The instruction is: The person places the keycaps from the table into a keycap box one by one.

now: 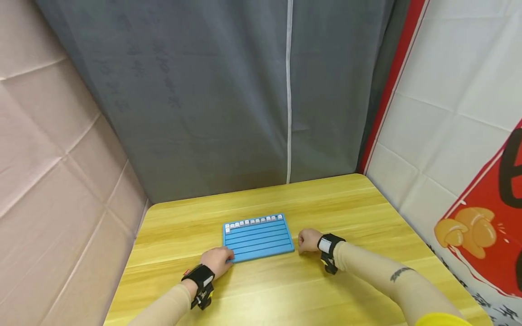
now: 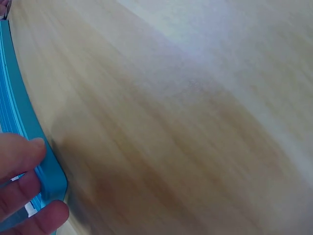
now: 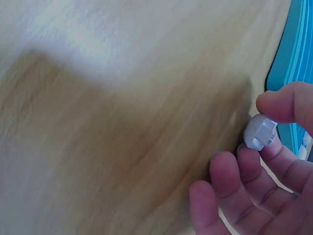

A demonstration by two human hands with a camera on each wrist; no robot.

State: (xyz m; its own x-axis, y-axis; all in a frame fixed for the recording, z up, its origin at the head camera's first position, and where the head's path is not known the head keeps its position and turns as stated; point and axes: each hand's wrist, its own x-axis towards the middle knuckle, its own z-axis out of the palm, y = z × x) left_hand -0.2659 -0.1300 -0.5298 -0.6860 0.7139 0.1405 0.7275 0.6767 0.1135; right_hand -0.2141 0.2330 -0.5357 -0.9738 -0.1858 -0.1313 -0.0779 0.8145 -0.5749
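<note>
A blue tray (image 1: 261,242) with long parallel grooves lies on the table. Several white keycaps (image 1: 252,221) line its far groove, and a single one (image 1: 227,231) sits at the left of the groove below. My left hand (image 1: 217,261) grips the tray's near left corner, its thumb (image 2: 24,155) over the rim and other fingers along the side. Just off the tray's right edge, my right hand (image 1: 309,240) pinches a small white keycap (image 3: 260,132) between thumb and fingers. That keycap is hidden in the head view.
The wooden table (image 1: 261,294) has rounded far corners. A grey curtain (image 1: 212,99) hangs behind it. A pale cloth wall (image 1: 61,181) stands at the left, a white one with a red print (image 1: 489,217) at the right. Each wrist wears a black strap with a camera.
</note>
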